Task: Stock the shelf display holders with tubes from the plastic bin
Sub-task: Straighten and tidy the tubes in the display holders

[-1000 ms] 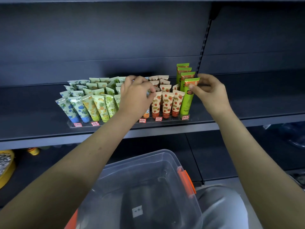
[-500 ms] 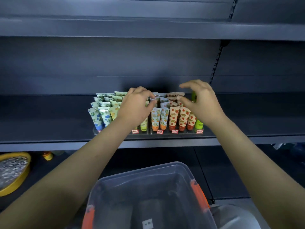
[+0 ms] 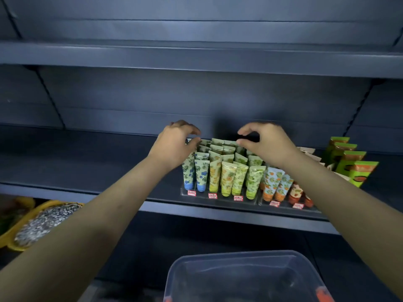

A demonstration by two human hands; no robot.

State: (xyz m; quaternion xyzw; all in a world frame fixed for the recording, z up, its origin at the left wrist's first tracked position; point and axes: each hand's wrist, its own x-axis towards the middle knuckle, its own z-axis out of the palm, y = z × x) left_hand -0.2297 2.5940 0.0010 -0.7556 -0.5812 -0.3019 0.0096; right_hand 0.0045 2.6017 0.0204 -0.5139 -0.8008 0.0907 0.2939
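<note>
Judged a tidying step: floral-print plastic tubes (image 3: 226, 177) fill the clear acrylic display holder (image 3: 224, 200) on the dark shelf (image 3: 87, 162). Left hand (image 3: 174, 147) curls over the far-left row, grip unclear; right hand (image 3: 269, 146) half-open, empty, above far tubes. Next, check the near translucent plastic bin (image 3: 174, 271) for leftovers.

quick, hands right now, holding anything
left hand: curled over back-row tubes, grip cannot be told
right hand: open, thumb and forefinger apart, holding nothing

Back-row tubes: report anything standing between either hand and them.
Nothing visible does. The left hand and right hand are poised just above the back-row tubes in the clear holder, close to their crimped tops, with only open air between.
</note>
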